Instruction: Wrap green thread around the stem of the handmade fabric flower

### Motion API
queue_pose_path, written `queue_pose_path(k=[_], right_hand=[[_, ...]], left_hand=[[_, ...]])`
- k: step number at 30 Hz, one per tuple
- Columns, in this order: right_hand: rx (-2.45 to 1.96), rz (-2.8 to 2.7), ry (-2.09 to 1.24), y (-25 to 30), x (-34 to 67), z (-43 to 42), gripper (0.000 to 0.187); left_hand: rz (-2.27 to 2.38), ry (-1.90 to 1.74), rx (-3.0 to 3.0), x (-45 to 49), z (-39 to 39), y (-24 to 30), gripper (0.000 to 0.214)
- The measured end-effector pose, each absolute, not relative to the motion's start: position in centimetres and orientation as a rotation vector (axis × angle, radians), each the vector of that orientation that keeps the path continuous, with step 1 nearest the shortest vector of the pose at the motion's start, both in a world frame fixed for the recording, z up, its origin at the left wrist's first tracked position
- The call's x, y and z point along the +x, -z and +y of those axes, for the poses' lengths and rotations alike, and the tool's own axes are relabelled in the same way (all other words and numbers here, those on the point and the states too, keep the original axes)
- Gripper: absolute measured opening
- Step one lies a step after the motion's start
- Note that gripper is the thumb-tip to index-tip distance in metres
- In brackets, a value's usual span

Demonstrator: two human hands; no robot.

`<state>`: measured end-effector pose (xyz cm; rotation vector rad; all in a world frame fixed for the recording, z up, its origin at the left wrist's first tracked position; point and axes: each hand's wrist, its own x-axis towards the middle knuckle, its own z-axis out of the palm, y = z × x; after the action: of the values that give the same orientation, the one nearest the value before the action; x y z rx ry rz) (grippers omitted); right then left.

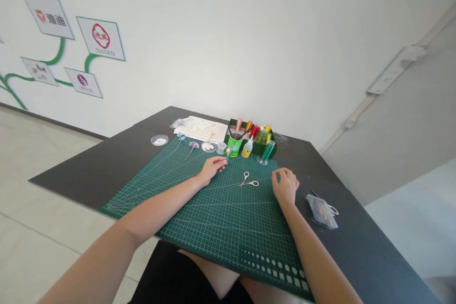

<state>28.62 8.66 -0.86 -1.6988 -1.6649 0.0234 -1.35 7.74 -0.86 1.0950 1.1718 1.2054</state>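
In the head view, your left hand [212, 169] reaches over the cutting mat [213, 213] toward the worktop's [359, 232] far edge, its fingers pinching a small flower-like piece [228, 151] that shows just in front of the green cup [233, 146]. Your right hand [286, 183] is at the mat's right border, its fingers curled toward the thumb; you cannot tell from here whether the tips meet or grip anything. White-handled scissors [244, 181] lie open on the mat between your hands.

Near the worktop's far edge, the glue bottle [247, 148] stands right of the cup, before a dark green box [274, 151] of colored spools. Left of the cup you have a purple flower [194, 144] and a blue flower [181, 137], both on thin stems. Toward the worktop's right edge, beside your right hand, lies a clear plastic case [321, 211].
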Motion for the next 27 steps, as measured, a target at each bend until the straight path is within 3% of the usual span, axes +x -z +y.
queue_pose_path(k=[6, 9, 19, 27], right_hand=[[-1.259, -1.752, -0.138, 1.9, 21.9, 7.0, 0.028], [-1.140, -1.741, -0.244, 3.1, 17.9, 6.9, 0.038], [-1.160, -1.605, -0.565, 3.1, 15.0, 7.5, 0.031], [-1.360, -1.562, -0.765, 3.7, 16.3, 7.4, 0.032]], left_hand=[[1.150, -1.188, 1.136, 2.0, 7.4, 0.9, 0.038], [1.141, -1.189, 1.153, 3.2, 7.3, 1.1, 0.038], [1.001, -1.203, 1.203, 2.0, 6.8, 0.6, 0.021], [1.006, -1.251, 1.153, 2.8, 6.3, 1.2, 0.027]])
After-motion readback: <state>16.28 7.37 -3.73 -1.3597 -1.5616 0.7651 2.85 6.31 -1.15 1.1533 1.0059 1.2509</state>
